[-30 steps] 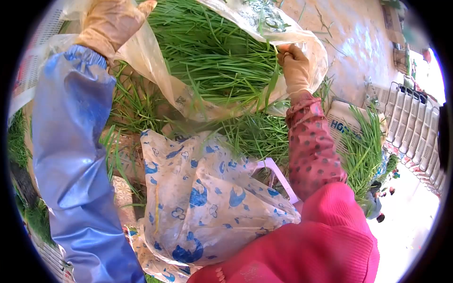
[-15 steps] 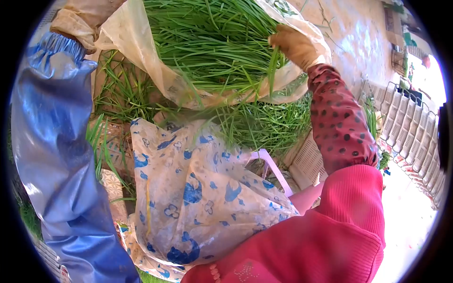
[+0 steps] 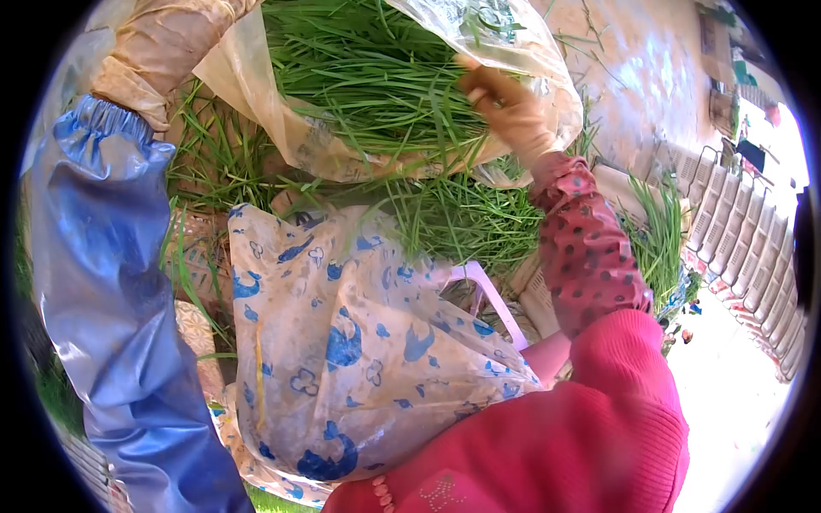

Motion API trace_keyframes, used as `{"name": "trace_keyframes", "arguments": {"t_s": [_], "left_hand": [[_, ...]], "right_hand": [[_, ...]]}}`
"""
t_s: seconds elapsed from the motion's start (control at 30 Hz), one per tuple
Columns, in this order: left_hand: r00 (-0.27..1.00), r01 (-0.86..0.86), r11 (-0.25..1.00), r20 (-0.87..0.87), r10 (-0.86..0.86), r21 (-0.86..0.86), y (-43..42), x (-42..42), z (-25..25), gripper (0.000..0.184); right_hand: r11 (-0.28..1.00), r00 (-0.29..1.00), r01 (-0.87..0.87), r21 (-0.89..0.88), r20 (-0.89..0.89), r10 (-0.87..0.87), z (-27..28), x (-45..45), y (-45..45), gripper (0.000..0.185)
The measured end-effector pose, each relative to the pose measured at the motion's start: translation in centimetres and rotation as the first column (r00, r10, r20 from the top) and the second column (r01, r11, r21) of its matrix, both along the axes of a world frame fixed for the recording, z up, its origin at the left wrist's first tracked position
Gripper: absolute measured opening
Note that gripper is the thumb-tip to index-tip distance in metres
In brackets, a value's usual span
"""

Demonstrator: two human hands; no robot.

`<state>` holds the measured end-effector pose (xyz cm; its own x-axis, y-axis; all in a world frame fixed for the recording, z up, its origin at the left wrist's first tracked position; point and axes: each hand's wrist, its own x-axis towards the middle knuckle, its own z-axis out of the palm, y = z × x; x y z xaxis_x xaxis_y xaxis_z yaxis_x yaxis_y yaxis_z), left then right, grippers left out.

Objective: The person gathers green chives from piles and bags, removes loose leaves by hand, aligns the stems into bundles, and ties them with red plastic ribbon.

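Long, thin green blades that look like chives fill a clear plastic bag. My right hand, in a tan glove under a dotted red sleeve cover, is over the blades near the bag's right side. Its fingers look bent but are smeared by motion, so what they hold does not show. At the upper left, my left hand wears a wrinkled tan glove above a blue sleeve cover. It lies beside the bag's left edge, and its fingers are out of view past the top of the frame.
Loose green blades lie below the bag. A plastic apron with blue prints covers my lap. Beside it is a pale purple plastic frame. A row of stacked light crates stands at the right.
My right hand has moved left and slightly down, over the blades. The blades that hung below it no longer show there. My left hand has shifted down, and more of its glove shows.
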<state>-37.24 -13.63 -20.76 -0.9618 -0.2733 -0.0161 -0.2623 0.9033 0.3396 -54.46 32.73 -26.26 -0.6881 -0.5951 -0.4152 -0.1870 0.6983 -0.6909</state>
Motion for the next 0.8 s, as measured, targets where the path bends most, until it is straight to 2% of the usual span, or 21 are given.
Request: {"name": "trace_keyframes", "arguments": {"t_s": [0.03, 0.07, 0.1, 0.13, 0.17, 0.2, 0.23, 0.27, 0.3, 0.37, 0.43, 0.5, 0.53, 0.57, 0.63, 0.7, 0.77, 0.8], "left_hand": [[1.0, -0.002, 1.0, 0.003, 0.001, 0.003, 0.1, 0.0, -0.1, 0.076], [1.0, 0.0, 1.0, 0.003, 0.0, 0.009, 0.3, 0.0, -0.2, 0.076], [1.0, 0.004, 1.0, 0.007, -0.004, 0.012, 0.5, 0.0, -0.3, 0.076], [1.0, 0.007, 1.0, 0.014, -0.008, 0.022, 0.5, -0.4, -0.7, 0.076], [1.0, 0.011, 1.0, 0.01, -0.011, 0.025, 0.9, 0.0, -0.5, 0.076], [1.0, 0.013, 0.999, 0.009, -0.014, 0.029, 1.1, 0.0, -0.6, 0.075], [1.0, 0.013, 0.999, 0.009, -0.014, 0.035, 1.2, -0.1, -0.7, 0.075], [1.0, 0.015, 0.999, 0.011, -0.016, 0.042, 1.5, -0.1, -0.8, 0.075], [1.0, 0.019, 0.999, 0.013, -0.02, 0.045, 1.6, -0.1, -0.7, 0.075], [1.0, 0.024, 0.998, 0.018, -0.025, 0.049, 1.8, -0.1, -0.8, 0.075], [0.999, 0.028, 0.998, 0.018, -0.029, 0.061, 2.0, 0.0, -1.0, 0.075], [0.999, 0.033, 0.997, 0.02, -0.034, 0.072, 2.3, -0.3, -1.1, 0.074], [0.999, 0.033, 0.997, 0.02, -0.034, 0.07, 2.3, -0.2, -1.2, 0.074], [0.999, 0.038, 0.997, 0.019, -0.039, 0.074, 2.5, -0.2, -1.3, 0.074], [0.999, 0.044, 0.995, 0.021, -0.046, 0.085, 2.8, -0.2, -1.4, 0.074], [0.998, 0.051, 0.995, 0.027, -0.053, 0.091, 3.0, -0.4, -1.5, 0.073], [0.998, 0.055, 0.994, 0.024, -0.058, 0.095, 3.2, -0.4, -1.6, 0.073], [0.998, 0.059, 0.993, 0.023, -0.061, 0.099, 3.3, -0.4, -1.6, 0.073]], "right_hand": [[0.936, 0.947, 0.292, -0.194, -0.078, -0.312, -0.9, -0.7, 0.9, 0.033], [0.937, 0.91, 0.345, 0.047, -0.262, -0.321, -1.1, -2.2, 1.5, 0.031], [0.866, 0.855, 0.419, 0.272, -0.438, -0.276, -0.7, -3.3, 1.6, 0.029], [0.926, 0.895, 0.273, 0.261, -0.421, -0.146, -0.1, -3.4, 2.2, 0.034], [0.925, 0.896, 0.273, 0.266, -0.42, -0.143, -0.1, -3.6, 2.2, 0.034], [0.965, 0.851, 0.018, 0.26, -0.51, 0.122, -0.4, -4.2, 2.1, 0.04], [0.93, 0.724, -0.239, 0.28, -0.587, 0.362, -0.8, -4.7, 2.0, 0.045], [0.851, 0.623, -0.289, 0.439, -0.589, 0.515, -1.5, -4.7, 1.8, 0.063], [0.851, 0.623, -0.29, 0.437, -0.589, 0.515, -1.9, -5.1, 1.7, 0.063], [0.674, 0.472, -0.379, 0.634, -0.494, 0.73, -2.5, -5.4, 1.4, 0.073], [0.685, 0.519, -0.374, 0.625, -0.472, 0.713, -3.0, -4.7, 1.2, 0.074], [0.561, 0.758, -0.246, 0.79, -0.204, 0.619, -2.2, -3.0, 0.2, 0.069], [0.44, 0.812, -0.284, 0.852, -0.03, 0.582, -1.7, -2.2, -0.6, 0.059], [0.438, 0.812, -0.286, 0.852, -0.028, 0.583, -2.1, -1.4, -0.2, 0.059], [0.372, 0.687, -0.351, 0.859, -0.034, 0.726, -3.8, 0.6, 1.1, 0.052], [0.407, 0.655, -0.364, 0.838, -0.08, 0.751, -3.7, 0.8, 1.7, 0.056], [0.83, 0.862, -0.339, 0.444, -0.206, 0.463, -3.5, 0.5, 1.9, 0.073], [0.877, 0.94, -0.281, 0.389, -0.071, 0.333, -3.4, 0.4, 1.5, 0.087]]}}
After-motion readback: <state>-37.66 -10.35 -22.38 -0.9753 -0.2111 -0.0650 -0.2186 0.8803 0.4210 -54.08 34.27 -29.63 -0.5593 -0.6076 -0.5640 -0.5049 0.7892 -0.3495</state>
